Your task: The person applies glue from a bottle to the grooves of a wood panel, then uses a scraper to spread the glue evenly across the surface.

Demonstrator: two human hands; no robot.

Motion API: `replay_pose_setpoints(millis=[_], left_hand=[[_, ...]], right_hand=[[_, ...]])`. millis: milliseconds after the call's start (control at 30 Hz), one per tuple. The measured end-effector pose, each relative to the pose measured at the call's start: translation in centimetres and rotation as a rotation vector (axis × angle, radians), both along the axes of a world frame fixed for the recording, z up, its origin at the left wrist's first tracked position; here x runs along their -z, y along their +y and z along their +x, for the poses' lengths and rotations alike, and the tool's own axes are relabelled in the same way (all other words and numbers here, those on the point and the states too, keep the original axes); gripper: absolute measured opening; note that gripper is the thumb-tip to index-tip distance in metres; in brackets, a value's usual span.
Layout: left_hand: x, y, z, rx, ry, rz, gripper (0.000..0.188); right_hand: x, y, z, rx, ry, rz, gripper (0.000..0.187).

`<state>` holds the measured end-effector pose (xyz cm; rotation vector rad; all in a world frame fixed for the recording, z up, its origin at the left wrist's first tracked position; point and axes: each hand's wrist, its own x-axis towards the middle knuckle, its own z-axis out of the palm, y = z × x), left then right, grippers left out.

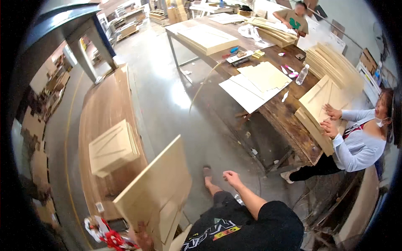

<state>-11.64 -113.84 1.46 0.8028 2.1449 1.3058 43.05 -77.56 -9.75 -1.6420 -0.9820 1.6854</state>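
A large pale wooden panel (157, 178) stands tilted on edge at the lower left, with smaller panels partly visible against its near face. At its lower edge my left hand (142, 237) is closed on the panel; part of the hand is hidden in shadow. My right hand (231, 178) hangs out over the floor, fingers curled in, with nothing visible in it. Left of the panel, a stack of pale panels (109, 149) with dark diagonal lines rests on a long brown board surface (100, 104).
A worktable (289, 129) on the right carries a white sheet (236, 93), a plastic bottle (302, 74) and panel stacks (335, 67). One person (360, 134) handles panels at its right side; another person (298, 21) works at the far end. Red-and-white cloth (111, 236) lies lower left.
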Motion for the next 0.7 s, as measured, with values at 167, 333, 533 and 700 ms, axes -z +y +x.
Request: replay_pose_setpoints(millis=[167,333,533,700], left_hand=[[-19.9,23.4,5.9,-0.190,0.020,0.111,0.050],[-30.5,37.3,6.7,-0.383,0.083,0.148,0.054],[-32.7,53.8,4.8,-0.521,0.151,0.257,0.081],[-24.2,73.4,-6.9,-0.338,-0.165,0.482,0.066]], right_hand=[[-0.9,13.9,-6.4,0.186,0.175,-0.166,0.047],[-5.2,33.0,-16.8,0.344,0.786,-0.321,0.078],[-14.5,51.0,-23.5,0.432,1.419,-0.098,0.062],[-14.6,64.6,-17.7,0.454,1.108,0.103,0.065]])
